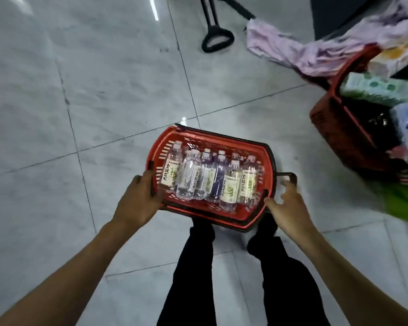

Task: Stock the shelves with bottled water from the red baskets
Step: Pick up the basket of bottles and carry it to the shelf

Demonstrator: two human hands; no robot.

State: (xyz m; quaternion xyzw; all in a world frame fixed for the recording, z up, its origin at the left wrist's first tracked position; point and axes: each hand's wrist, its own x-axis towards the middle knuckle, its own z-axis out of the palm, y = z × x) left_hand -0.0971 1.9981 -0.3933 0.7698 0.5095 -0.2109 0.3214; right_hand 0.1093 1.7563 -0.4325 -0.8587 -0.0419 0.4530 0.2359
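A red basket [165, 140] sits low over the grey tiled floor, right in front of my legs. Several clear water bottles [210, 177] with white caps and pale labels lie packed side by side inside it. My left hand [139, 196] grips the basket's left rim, fingers curled over the edge. My right hand [290, 205] is at the right rim beside a black handle [289, 176], fingers spread and loosely bent; whether it touches the rim or handle is unclear.
A second red basket [327, 118] stands at the right, filled with tissue packs and other goods, with a pink cloth [292, 50] draped beyond it. A black trolley handle [217, 40] lies on the floor at top centre. Something green [403, 205] lies at the right.
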